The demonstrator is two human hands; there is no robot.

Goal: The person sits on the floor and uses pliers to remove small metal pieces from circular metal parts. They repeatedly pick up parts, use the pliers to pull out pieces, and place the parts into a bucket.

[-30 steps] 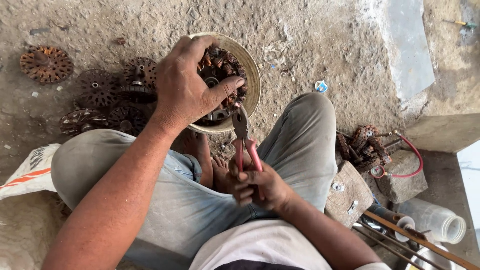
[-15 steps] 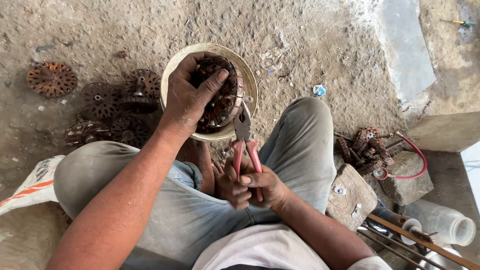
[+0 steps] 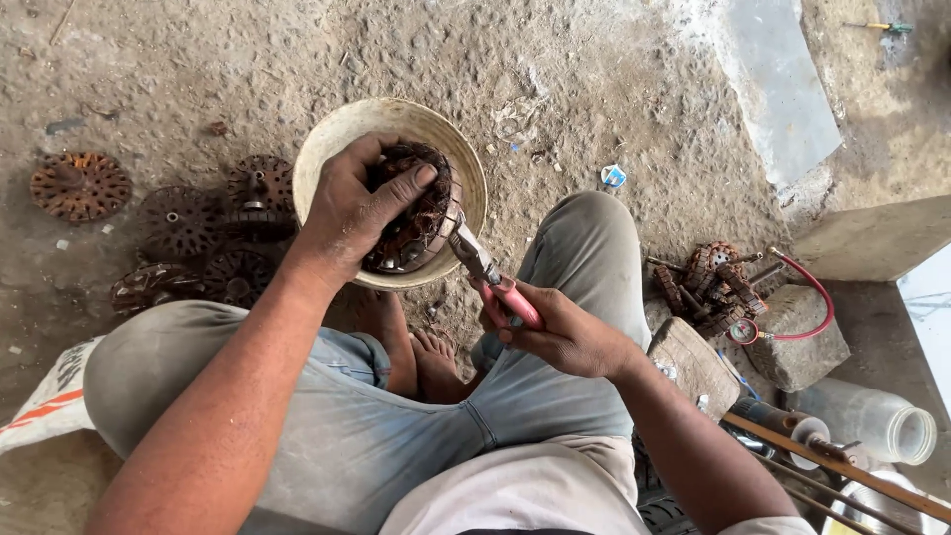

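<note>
I am sitting cross-legged on the floor [image 3: 594, 89], knees spread so the work lies between them. My right hand [image 3: 565, 332] is closing fully around the pink handles of the pliers [image 3: 490, 277], whose nose is reaching forward and left of that hand to the rim of the motor stator [image 3: 411, 213], apparently biting at its edge. My left hand [image 3: 352, 208] is clamping down over the stator, thumb on the near side and fingers curled across the copper windings, bracing it against the pliers' pull. The stator is sitting inside a pale round bowl [image 3: 456, 149], which is probably catching loose wire. Left of my left hand, several stripped rotors [image 3: 198, 223] are lying on the floor. Right of my right hand, a stone block [image 3: 802, 337] is carrying more wound parts and a red hose [image 3: 807, 287].
</note>
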